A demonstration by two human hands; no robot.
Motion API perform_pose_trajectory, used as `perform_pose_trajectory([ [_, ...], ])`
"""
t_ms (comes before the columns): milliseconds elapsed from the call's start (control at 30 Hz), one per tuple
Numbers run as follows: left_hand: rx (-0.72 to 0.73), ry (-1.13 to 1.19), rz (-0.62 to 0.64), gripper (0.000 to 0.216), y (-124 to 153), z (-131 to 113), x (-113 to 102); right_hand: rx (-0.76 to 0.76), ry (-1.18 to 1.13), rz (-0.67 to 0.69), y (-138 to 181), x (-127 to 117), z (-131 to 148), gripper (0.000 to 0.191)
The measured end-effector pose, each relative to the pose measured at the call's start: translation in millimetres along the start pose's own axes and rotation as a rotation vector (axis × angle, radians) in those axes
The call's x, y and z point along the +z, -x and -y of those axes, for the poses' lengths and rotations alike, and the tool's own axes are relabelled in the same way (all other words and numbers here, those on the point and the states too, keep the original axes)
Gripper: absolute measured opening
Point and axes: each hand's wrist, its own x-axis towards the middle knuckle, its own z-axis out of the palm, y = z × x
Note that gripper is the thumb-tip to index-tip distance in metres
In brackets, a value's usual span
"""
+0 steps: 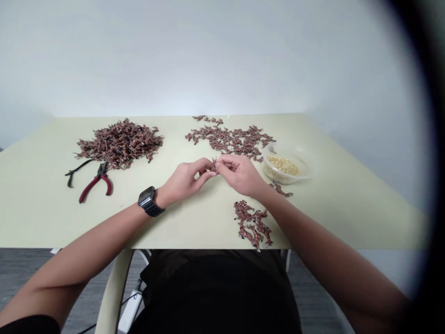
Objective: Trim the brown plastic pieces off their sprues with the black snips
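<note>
My left hand (187,178) and my right hand (239,174) meet over the middle of the pale green table (34,208). Both pinch one small reddish-brown piece (214,163) between their fingertips. A black watch (150,201) sits on my left wrist. A small pile of the same brown pieces (252,225) lies near the front edge under my right forearm. A clear tub of small yellowish bits (284,166) stands just right of my right hand.
A big heap of brown pieces (120,143) lies at the back left, with red-handled pliers (95,182) and a black tool (77,170) beside it. Another spread of pieces (231,138) lies at the back centre. A white wall stands behind the table.
</note>
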Motion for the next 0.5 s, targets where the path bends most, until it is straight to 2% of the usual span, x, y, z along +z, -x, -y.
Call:
perform_pose_trajectory([
  [100, 0.198, -0.261, -0.020, 0.020, 1.1, 8.6, -1.9, 0.299, -0.390, 0.079, -3.5, 1.9, -1.2, 0.025],
  [167, 0.345, -0.402, -0.001, 0.020, 0.8, 13.1, -5.4, 0.454, -0.562, 0.154, -5.9, 0.4, -0.9, 0.024],
  [233, 0.427, -0.477, 0.024, 0.025, 0.2, 14.8, -8.4, 0.532, -0.636, 0.241, -7.5, -2.4, 0.0, 0.022],
  [300, 0.403, -0.439, 0.008, 0.025, -0.3, 13.4, -8.1, 0.510, -0.601, 0.284, -7.9, -5.6, 1.7, 0.020],
  [367, 0.252, -0.282, -0.051, 0.024, -0.5, 10.3, -3.8, 0.372, -0.357, 0.210, -6.9, -9.5, 3.3, 0.024],
  [433, 0.023, -0.057, -0.111, 0.026, -0.8, 7.5, 2.6, 0.198, 0.103, 0.039, -5.2, -14.2, 2.9, 0.034],
  [500, -0.194, 0.175, -0.135, 0.029, -2.0, 7.0, 8.3, 0.138, 0.586, -0.051, -3.4, -19.1, -1.3, 0.043],
])
